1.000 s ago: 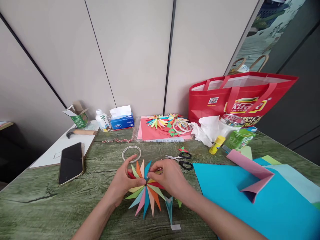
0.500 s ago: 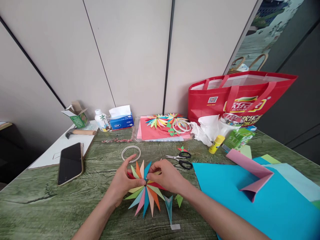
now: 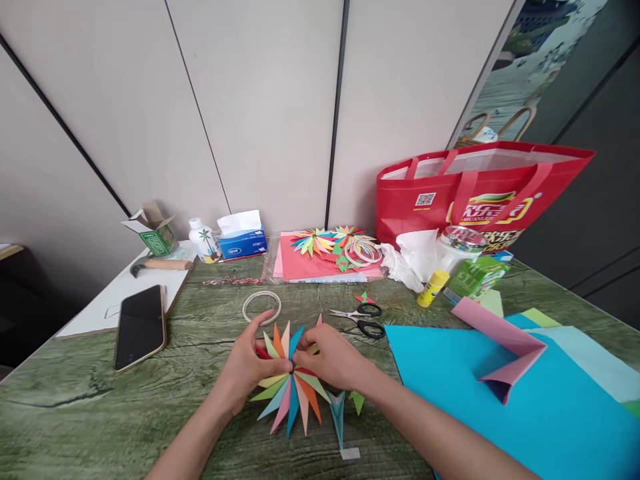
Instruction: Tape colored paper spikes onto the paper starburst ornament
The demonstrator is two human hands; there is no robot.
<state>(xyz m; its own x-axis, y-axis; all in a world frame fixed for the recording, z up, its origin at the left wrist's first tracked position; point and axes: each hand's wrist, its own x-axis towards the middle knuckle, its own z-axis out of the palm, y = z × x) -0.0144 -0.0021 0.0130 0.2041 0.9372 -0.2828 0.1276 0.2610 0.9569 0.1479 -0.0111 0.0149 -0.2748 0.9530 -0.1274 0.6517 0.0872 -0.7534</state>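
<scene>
A many-pointed star of folded paper (image 3: 292,400) in blue, orange, pink, green and red lies low over the table in front of me. My left hand (image 3: 250,363) grips its upper left side, thumb pressed near the centre and index finger raised behind. On the upper right, my right hand (image 3: 327,353) pinches the points close to the middle, with fingertips bent inward. Both hands cover part of the star's upper half. Just right of it lie a folded light-blue paper piece (image 3: 337,417), a small green paper piece (image 3: 357,401) and a white strip (image 3: 350,453).
Beyond the hands are a tape roll (image 3: 262,307) and black-handled scissors (image 3: 363,319). Blue paper sheets (image 3: 450,393) with a folded pink paper (image 3: 510,340) spread at right. A phone (image 3: 141,327) rests left. Finished stars (image 3: 314,243), a glue stick (image 3: 433,288) and a red bag (image 3: 415,207) stand behind.
My right hand has shifted slightly, its fingers now lower and nearer the star's centre. A pink point shows above that hand. The left hand keeps its hold.
</scene>
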